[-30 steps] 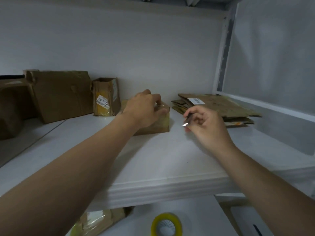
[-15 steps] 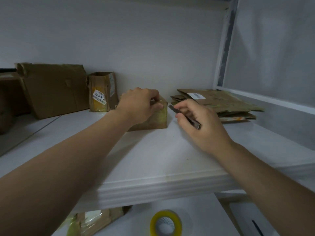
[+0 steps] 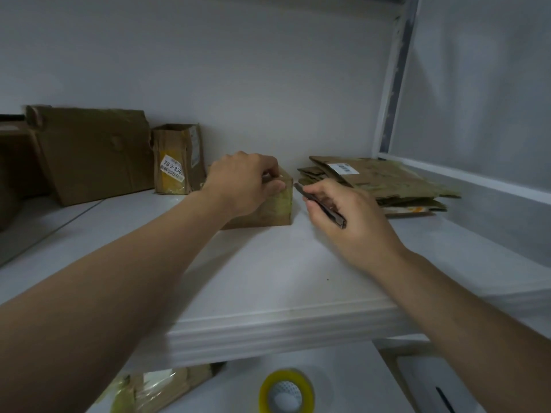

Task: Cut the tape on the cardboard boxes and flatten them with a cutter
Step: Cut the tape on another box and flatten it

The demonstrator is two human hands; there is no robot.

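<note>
left hand (image 3: 247, 183): curled over the top of the small box (image 3: 268, 213), thumb on its near face, fingers gripping the upper edge.
right hand (image 3: 348, 216): pinches the cutter (image 3: 320, 205) between thumb and fingers, with the butt end sticking out over the back of the hand.
cutter: dark and slanted, its front end pointing at the small box's top right corner, just beside it; I cannot tell if it touches.
small box: upright on the white shelf (image 3: 268, 278), near the middle of the back edge, with shiny tape across its near face.
flattened cardboard (image 3: 387, 180): a stack lying flat toward the shelf's back right corner, a white barcode label on top.
narrow box (image 3: 179, 159): stands open-topped near the back edge, just left of the small box, with a sticker reading 78-3-330.
large box (image 3: 95, 150): creased, farther toward the back left.
tape roll (image 3: 286, 391): yellow, lying flat below the shelf's front edge, with a taped package (image 3: 161, 389) to its left.
</note>
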